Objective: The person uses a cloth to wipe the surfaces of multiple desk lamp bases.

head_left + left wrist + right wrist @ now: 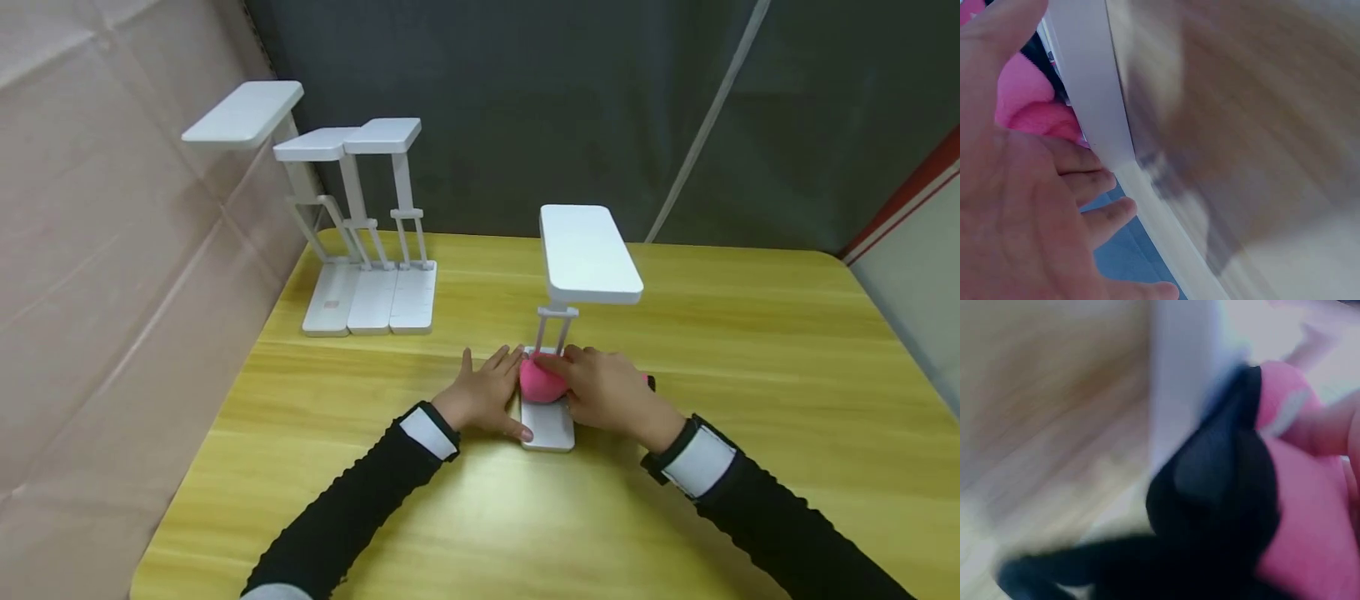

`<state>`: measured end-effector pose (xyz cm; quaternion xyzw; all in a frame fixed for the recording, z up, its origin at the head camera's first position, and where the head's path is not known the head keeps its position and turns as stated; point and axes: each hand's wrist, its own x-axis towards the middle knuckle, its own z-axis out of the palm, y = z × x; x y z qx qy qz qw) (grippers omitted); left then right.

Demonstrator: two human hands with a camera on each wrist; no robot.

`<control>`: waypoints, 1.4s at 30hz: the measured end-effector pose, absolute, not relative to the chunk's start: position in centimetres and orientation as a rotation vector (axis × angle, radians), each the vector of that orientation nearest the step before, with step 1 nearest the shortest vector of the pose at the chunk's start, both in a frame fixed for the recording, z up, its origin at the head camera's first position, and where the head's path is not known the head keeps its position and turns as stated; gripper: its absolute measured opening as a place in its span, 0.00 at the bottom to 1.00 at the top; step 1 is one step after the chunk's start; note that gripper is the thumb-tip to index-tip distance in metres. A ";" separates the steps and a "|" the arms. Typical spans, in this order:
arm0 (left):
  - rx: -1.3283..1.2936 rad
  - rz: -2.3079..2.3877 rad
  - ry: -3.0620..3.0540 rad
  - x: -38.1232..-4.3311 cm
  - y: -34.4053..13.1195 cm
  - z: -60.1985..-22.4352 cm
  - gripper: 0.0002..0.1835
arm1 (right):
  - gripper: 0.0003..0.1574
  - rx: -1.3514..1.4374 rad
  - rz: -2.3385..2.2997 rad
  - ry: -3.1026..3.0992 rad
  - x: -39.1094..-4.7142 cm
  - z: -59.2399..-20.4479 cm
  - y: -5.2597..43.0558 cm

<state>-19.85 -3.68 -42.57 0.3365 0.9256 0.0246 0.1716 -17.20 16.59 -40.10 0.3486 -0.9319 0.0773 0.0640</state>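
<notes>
Nearest, the base (pixel 549 429) of a white stand (pixel 589 252) is steadied at 9 o'clock by the left hand (pixel 483 397), its fingers spread and nothing grasped. At 3 o'clock, a soft pink item (pixel 542 383) with black parts is grasped by the right hand (pixel 609 393) and held on the base, just short of the stand's legs. The step in hand is judged to be the rubbing or placing of this item; which of the two cannot be told. For the next move, a still base and light pressure seem called for. Farther off, at 10 o'clock, three similar stands (pixel 371 297) are lined up side by side.
</notes>
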 end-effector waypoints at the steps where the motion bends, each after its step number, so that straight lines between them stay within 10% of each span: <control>1: 0.961 0.080 2.622 -19.8 -3.7 -42.7 0.62 | 0.33 1.037 0.190 -2.798 -17.2 -40.5 16.4; 22: 1.000 0.071 2.614 -19.6 -3.7 -43.0 0.63 | 0.35 1.334 0.637 -3.117 -14.9 -39.9 19.1; 32: 0.964 0.093 2.588 -19.8 -3.7 -43.2 0.63 | 0.38 0.891 0.332 -2.939 -17.8 -41.8 21.0; 42: 0.969 0.054 2.610 -19.8 -3.6 -43.1 0.63 | 0.37 1.041 0.642 -3.062 -16.1 -42.0 21.7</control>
